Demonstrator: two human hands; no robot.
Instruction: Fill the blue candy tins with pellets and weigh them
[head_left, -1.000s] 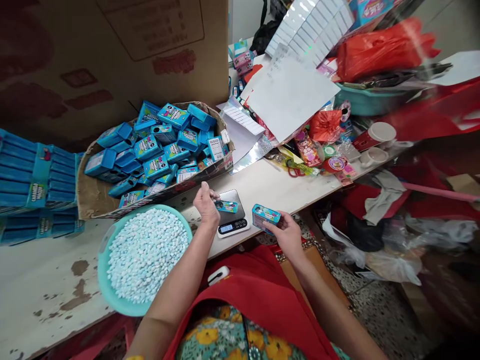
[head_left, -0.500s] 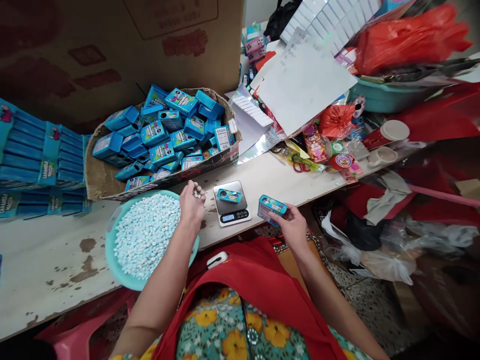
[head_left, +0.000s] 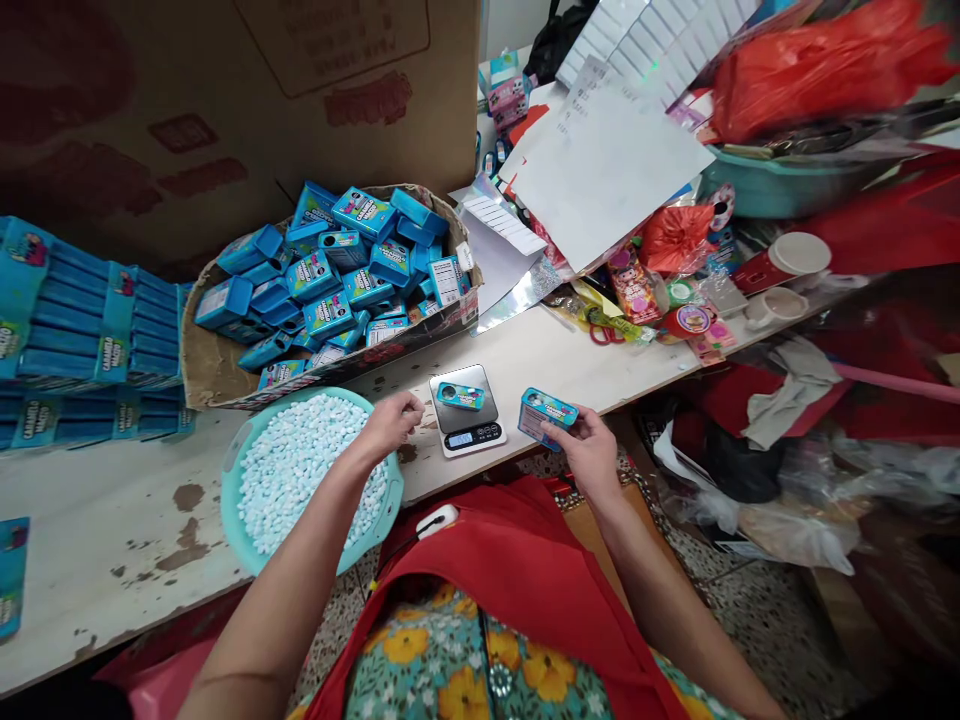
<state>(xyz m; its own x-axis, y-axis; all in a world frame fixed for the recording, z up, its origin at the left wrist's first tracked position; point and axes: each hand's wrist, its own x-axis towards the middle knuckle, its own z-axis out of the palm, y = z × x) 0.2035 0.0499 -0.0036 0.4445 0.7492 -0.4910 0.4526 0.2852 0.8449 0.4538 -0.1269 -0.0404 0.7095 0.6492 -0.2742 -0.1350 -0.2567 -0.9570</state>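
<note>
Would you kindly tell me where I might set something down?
The table has bare room between the scale and the red scissors, behind the box in the right hand, and left of the teal basin, in front of the stacked blue displays. It is crowded beyond the scissors, with papers and packets.

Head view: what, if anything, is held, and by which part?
The right hand holds a blue rectangular printed box by its right end. The left hand is curled; I cannot tell.
</note>
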